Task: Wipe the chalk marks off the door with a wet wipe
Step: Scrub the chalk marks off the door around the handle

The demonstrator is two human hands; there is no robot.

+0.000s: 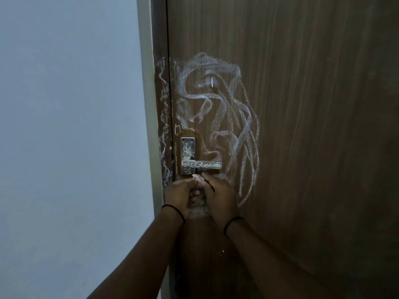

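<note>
One dark brown wood-grain door (313,126) filled most of what I could see, with a single pale grey-white wall (69,126) to its left. White chalk scribbles (218,117) sprawled in one big tangle above and right of the handle and ran down the door's brown frame edge (162,117). One silver metal lever handle (200,164) on its plate was scribbled over too. Two hands met just below it, each wrist wearing one thin black band (173,212). The left hand (183,194) and right hand (220,195) had their fingers curled together, pinching one small crumpled pale wet wipe (197,178) between them, its tip just under the handle plate.
</note>
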